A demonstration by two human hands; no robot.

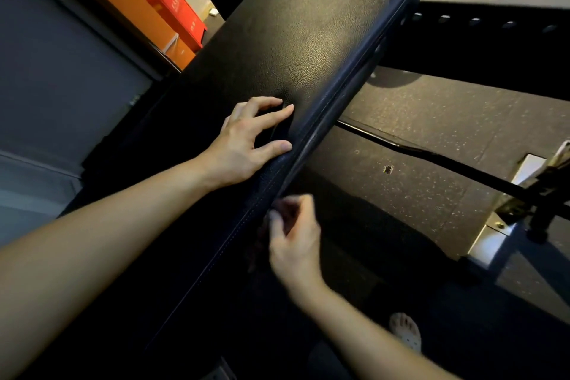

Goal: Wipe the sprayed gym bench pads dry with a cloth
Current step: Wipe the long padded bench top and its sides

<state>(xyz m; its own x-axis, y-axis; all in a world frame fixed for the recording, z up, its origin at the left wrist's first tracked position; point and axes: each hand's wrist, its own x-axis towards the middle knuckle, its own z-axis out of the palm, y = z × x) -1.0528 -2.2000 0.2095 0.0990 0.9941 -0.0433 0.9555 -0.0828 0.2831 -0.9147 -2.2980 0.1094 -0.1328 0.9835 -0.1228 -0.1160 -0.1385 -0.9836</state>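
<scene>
Leaning over a black gym bench pad (308,40), I see it run slantwise from the lower left of the view to the upper right, with both my bare hands at its nearer half. At far left stands a grey panel (61,55), then an orange board (123,0), then a red box (175,9) on the floor beyond the pad's far left corner.

My left hand (246,142) lies on the pad's top surface, close to its right edge. The fingers are spread and gently arched, fingertips and thumb touching the grained covering. It grasps nothing I can make out.

My right hand (293,234) is just under the pad's right edge, against its side. It is smeared by motion and the fingers look curled, but I cannot tell whether they hold anything. A dark reddish patch (257,247) beside those fingers, against the pad's side, may be the cloth, though that is too blurred to say.

Right of the pad lies a dark speckled rubber floor (416,148), and a foot in a pale clog (405,330) stands on it near the bottom.
</scene>
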